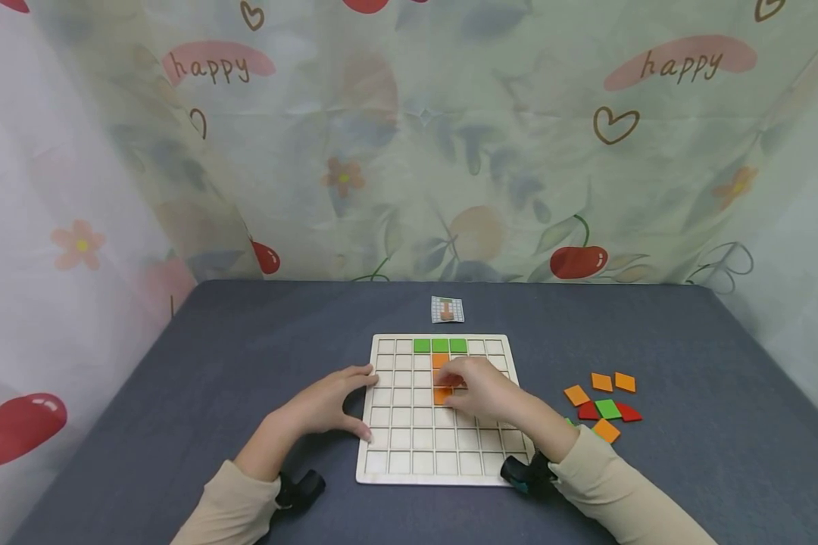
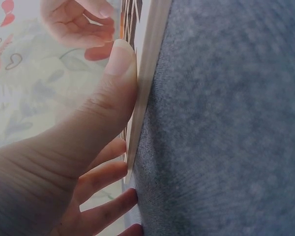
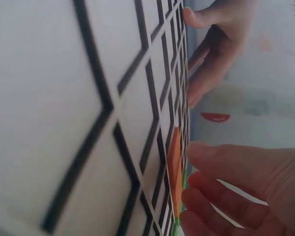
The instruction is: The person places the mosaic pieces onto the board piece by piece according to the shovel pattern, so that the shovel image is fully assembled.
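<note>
Dark cloth lies under a board whose orange tiles run forward beneath the right hand, grip unclear, the left hand spread at the left edge.

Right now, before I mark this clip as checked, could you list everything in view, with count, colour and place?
Table: 1, dark blue-grey, in front of the curtain
Curtain: 1, pale with coloured prints, behind the table
Grid board: 1, off-white, on the table
Card: 1, whitish with a print, beyond the board
Placed green tiles: 3, green, board's far row
Placed orange tiles: at least 2, orange, column below the middle green, partly covered
Loose orange tiles: 4, orange, right of the board
Loose green tiles: at least 2, green, same pile
Loose red tiles: 2, red, same pile
Sleeves: 2, beige, forearms
Wrist cameras: 2, black, one per wrist
Left hand: 1, bare, board's left edge
Right hand: 1, bare, at the placed orange tiles
</note>
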